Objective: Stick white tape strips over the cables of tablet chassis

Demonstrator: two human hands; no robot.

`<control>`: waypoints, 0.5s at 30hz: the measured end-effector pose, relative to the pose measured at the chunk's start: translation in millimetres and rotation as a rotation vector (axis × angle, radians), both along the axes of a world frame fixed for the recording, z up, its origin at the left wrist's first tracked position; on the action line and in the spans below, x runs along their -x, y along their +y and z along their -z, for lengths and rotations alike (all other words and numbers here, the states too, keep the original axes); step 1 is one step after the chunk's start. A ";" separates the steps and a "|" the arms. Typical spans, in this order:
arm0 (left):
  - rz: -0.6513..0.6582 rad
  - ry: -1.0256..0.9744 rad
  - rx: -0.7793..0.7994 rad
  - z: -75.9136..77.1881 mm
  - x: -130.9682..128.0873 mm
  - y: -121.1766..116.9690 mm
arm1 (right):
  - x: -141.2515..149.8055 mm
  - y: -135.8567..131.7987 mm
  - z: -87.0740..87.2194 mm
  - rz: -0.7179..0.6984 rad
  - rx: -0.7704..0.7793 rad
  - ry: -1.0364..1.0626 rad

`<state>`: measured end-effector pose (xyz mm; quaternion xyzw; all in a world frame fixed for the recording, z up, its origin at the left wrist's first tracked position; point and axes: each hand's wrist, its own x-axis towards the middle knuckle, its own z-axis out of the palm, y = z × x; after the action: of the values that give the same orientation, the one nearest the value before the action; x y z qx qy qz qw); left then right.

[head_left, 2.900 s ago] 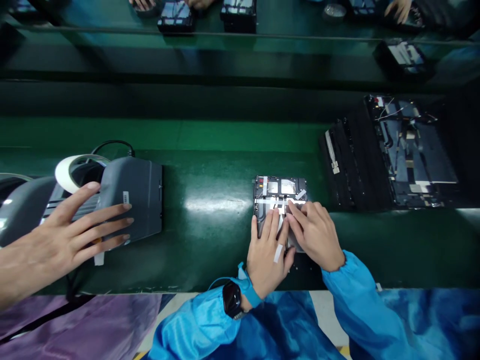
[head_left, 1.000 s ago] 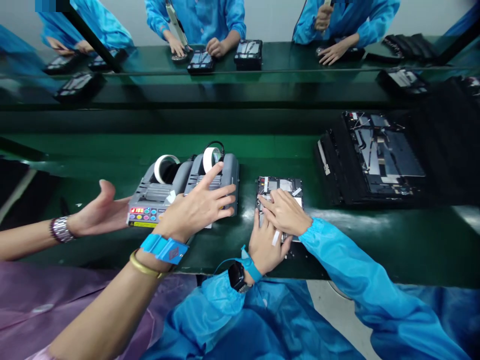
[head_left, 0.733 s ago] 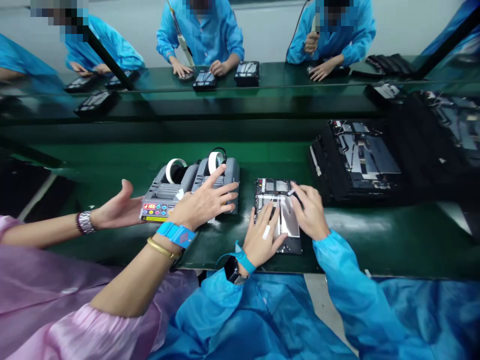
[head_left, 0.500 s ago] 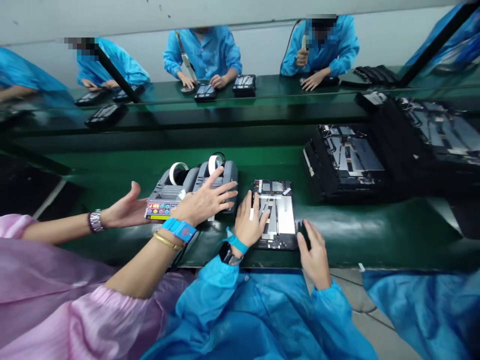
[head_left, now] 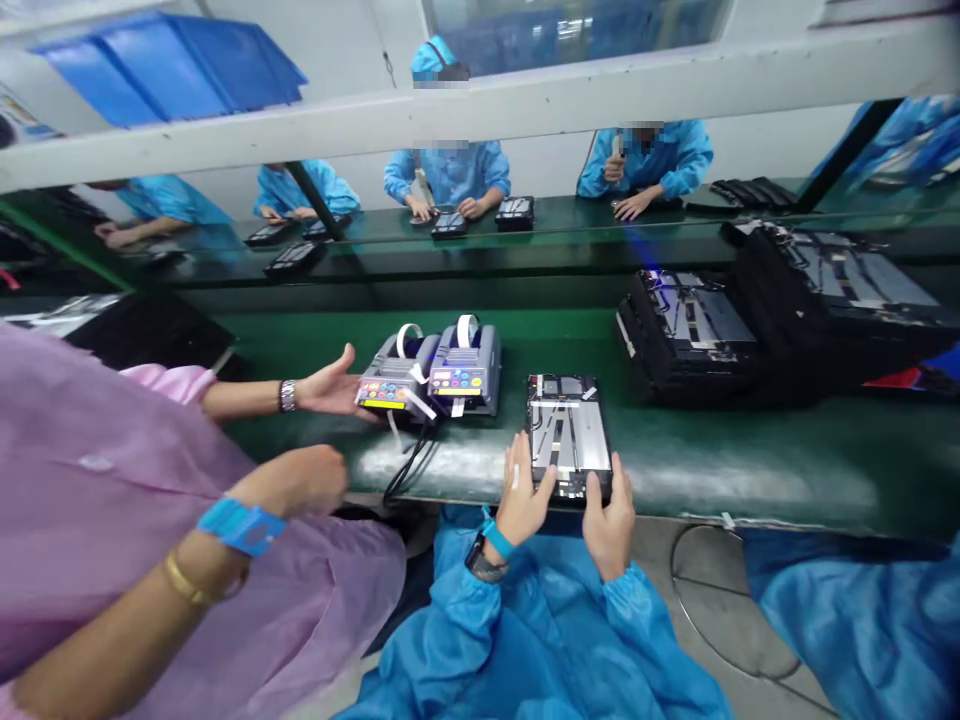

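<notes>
A flat opened tablet housing lies on the green bench, its dark frame crossed by metal plates and white tape strips. My left hand sits at its near left corner, fingers spread against the edge. My right hand is at the near right corner, fingertips on the rim. Neither hand clearly grips it. A smartwatch and a blue strap circle my left wrist. Blue sleeves cover both forearms.
Left of the housing stand two tape dispensers, with a co-worker's hand beside them. Another co-worker's hand hangs near the bench edge. Stacks of black housings lie to the right. A mirror behind reflects several workers.
The view has tilted upward, showing more of the room. My right hand has returned to the housing's near corner, and the co-worker's hands have left the dispensers' top.
</notes>
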<state>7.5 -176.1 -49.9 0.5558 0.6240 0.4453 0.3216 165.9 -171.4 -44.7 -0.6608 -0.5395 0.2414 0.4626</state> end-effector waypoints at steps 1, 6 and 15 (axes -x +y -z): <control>0.001 -0.009 0.014 -3.7 -1.2 -1.5 | 0.3 -3.5 0.3 -0.002 0.013 -0.003; -0.047 -0.068 0.039 -16.9 0.8 -17.5 | 5.3 -30.0 -7.7 -0.019 0.026 0.008; -0.003 -0.116 -0.128 -73.1 -5.3 -61.9 | -1.7 -82.6 -68.2 0.064 0.027 -0.005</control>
<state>12.8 -238.0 23.2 0.5477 0.5755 0.5159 0.3204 167.6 -254.1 23.5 -0.6846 -0.5160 0.2320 0.4597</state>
